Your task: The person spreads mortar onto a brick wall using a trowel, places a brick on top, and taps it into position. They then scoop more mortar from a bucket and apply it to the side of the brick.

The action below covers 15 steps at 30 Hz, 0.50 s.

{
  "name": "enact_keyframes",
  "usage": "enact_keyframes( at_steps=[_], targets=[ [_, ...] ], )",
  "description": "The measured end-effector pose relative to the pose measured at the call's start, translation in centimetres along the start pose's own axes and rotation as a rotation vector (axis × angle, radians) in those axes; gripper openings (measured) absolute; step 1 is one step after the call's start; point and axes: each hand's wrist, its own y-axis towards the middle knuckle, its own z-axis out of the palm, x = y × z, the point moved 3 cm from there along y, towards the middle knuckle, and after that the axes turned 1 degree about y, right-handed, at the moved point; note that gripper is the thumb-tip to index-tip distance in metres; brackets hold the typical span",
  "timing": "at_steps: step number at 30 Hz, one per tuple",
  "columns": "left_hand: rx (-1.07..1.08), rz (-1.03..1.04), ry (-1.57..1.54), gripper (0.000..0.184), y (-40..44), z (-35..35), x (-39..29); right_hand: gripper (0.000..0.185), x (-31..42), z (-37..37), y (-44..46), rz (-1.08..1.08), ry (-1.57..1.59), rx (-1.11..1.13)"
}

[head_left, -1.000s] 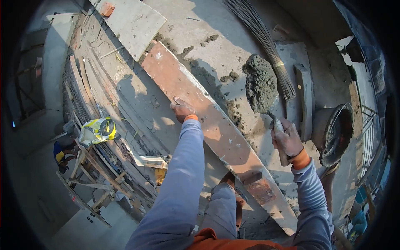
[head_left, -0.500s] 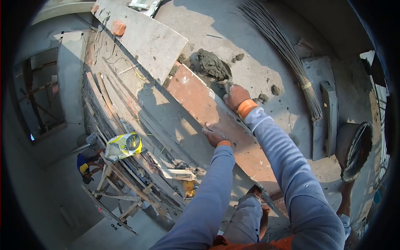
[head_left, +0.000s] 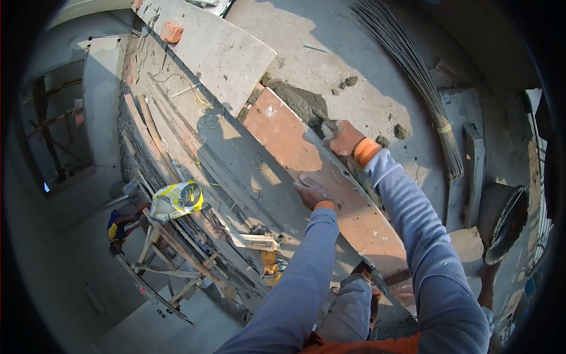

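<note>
A long reddish-brown board (head_left: pixel 289 135) lies diagonally in front of me, smeared with grey along its far edge. My left hand (head_left: pixel 312 192) lies on the board near its close edge, fingers extended and holding nothing. Beyond the far edge, my right hand (head_left: pixel 345 140) is closed around what appears to be a trowel, mostly hidden by the fingers and the mortar. Wet grey mortar (head_left: pixel 300 101) lies spread along the board's far side, just past my right hand.
A grey slab (head_left: pixel 206 50) carrying a brick piece (head_left: pixel 171 32) adjoins the board. A bundle of thin rods (head_left: pixel 407 65) and a round pan (head_left: pixel 504 224) are at right. Lower left are timber planks (head_left: pixel 156 138), a yellow-white bag (head_left: pixel 177 199) and another person (head_left: pixel 121 224).
The heaped mortar is now flattened and spread along the board's edge. My right hand has moved slightly toward me along that edge; my left hand stays on the board.
</note>
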Motion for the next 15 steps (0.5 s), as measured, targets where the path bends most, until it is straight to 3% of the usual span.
enact_keyframes(
  at_steps=[2,4,8,10,12,14,15],
  targets=[
    [-0.007,0.022,-0.012,0.052,0.0,0.5,0.5,0.018,0.8,-2.6,-2.2,0.248,0.677,0.091],
    [0.010,0.007,0.021,0.051,0.3,0.6,0.9,0.013,-0.8,-3.3,-3.0,0.260,0.743,0.134],
    [0.045,-0.035,0.032,0.049,-0.3,-0.3,-0.7,0.021,-0.3,-5.8,-4.8,0.201,0.936,0.220],
    [0.027,-0.038,0.001,0.048,-0.7,-0.8,-1.6,0.034,1.2,-7.1,-5.5,0.211,1.034,-0.048],
    [0.041,-0.053,0.019,0.047,-0.8,-1.1,-2.0,0.044,1.5,-5.6,-4.9,0.259,0.881,-0.140],
    [0.053,-0.067,0.040,0.047,-0.7,-1.1,-1.8,0.043,2.8,-3.7,-3.5,0.217,0.251,-0.818],
    [0.038,-0.049,0.036,0.049,-0.5,-0.8,-1.4,0.043,3.6,-2.5,-2.8,0.217,0.251,-0.820]
  ],
)
